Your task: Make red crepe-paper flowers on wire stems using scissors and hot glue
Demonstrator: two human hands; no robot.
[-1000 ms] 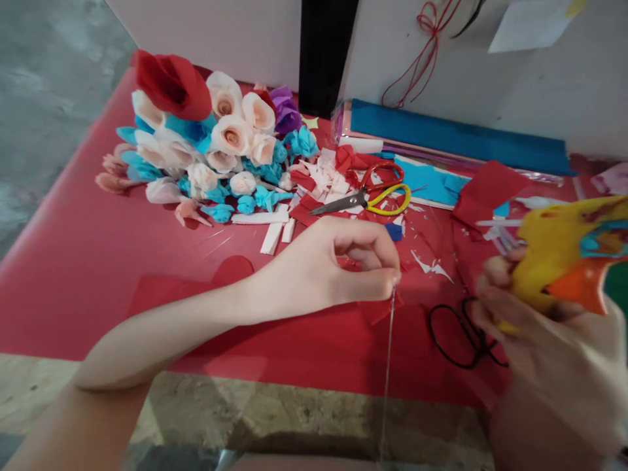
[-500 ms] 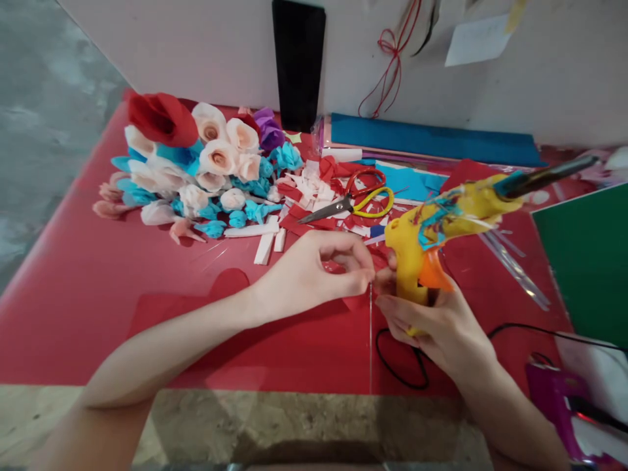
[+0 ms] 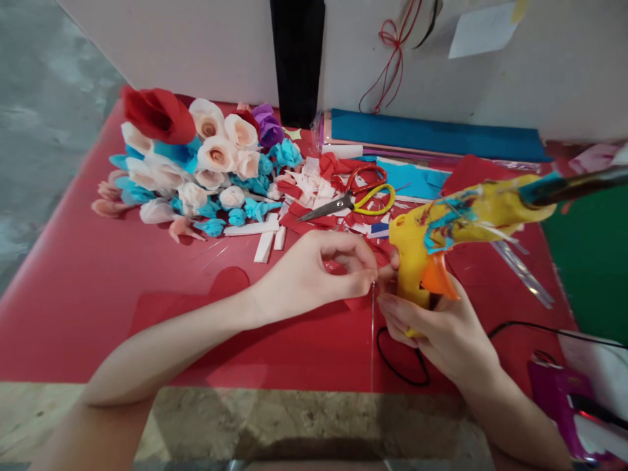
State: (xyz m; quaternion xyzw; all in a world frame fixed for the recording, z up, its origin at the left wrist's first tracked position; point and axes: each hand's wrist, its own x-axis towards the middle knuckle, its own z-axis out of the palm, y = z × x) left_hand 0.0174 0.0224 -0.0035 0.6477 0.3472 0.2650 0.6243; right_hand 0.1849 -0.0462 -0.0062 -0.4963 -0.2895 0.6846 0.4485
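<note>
My right hand (image 3: 441, 330) is wrapped round the handle of a yellow hot glue gun (image 3: 415, 261). The gun has an orange trigger (image 3: 440, 276), and its dark nozzle (image 3: 579, 186) points right, past the edge of the table. Dried glue and blue and red scraps cling to its barrel. Close by on the left, my left hand (image 3: 333, 268) pinches the top of a thin pale strand (image 3: 372, 340) between thumb and fingertips. The strand runs straight down toward the table's front edge. Fingertips of both hands nearly meet there; whether they touch is unclear.
Several crepe-paper flowers (image 3: 216, 157) are heaped at the back left. Scissors (image 3: 350, 201) with red and yellow handles lie on paper scraps. A black phone (image 3: 298, 65) leans on the wall, near a blue paper roll (image 3: 432, 135). A black cord (image 3: 534, 327) crosses the right side.
The glue gun's nozzle has swung a little farther right and slightly down. My left hand keeps its pinch on the strand, and the view has shifted slightly.
</note>
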